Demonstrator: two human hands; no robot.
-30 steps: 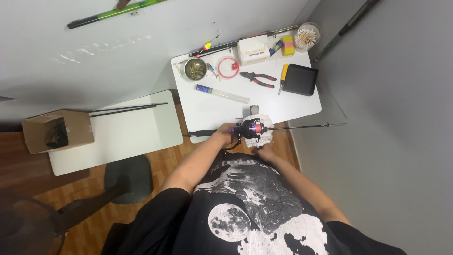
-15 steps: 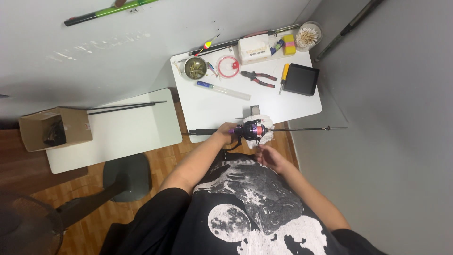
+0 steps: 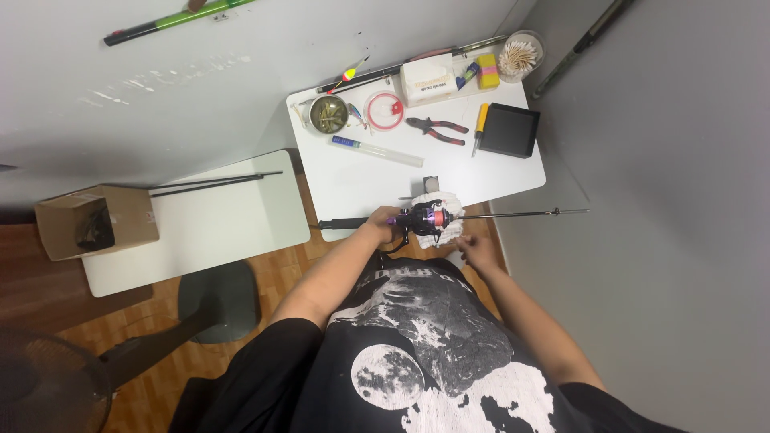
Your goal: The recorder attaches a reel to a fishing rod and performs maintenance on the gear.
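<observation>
A black fishing rod (image 3: pixel 513 215) lies across the near edge of the white table (image 3: pixel 361 188), with a black and purple spinning reel (image 3: pixel 423 218) at its middle. My left hand (image 3: pixel 379 225) grips the rod handle just left of the reel. A white cloth (image 3: pixel 443 210) sits bunched behind and around the reel. My right hand (image 3: pixel 480 252) hovers below the rod, right of the reel, fingers loosely apart and holding nothing.
On the table lie red-handled pliers (image 3: pixel 437 131), a black tray (image 3: pixel 508 130), a round tin of bits (image 3: pixel 328 114), a red line coil (image 3: pixel 383 107), a white box (image 3: pixel 427 79). A lower white table (image 3: pixel 200 228) stands left with a cardboard box (image 3: pixel 95 222). Grey wall to the right.
My right hand has come off the reel and cloth and dropped lower right, toward my body. The left hand keeps its grip on the rod.
</observation>
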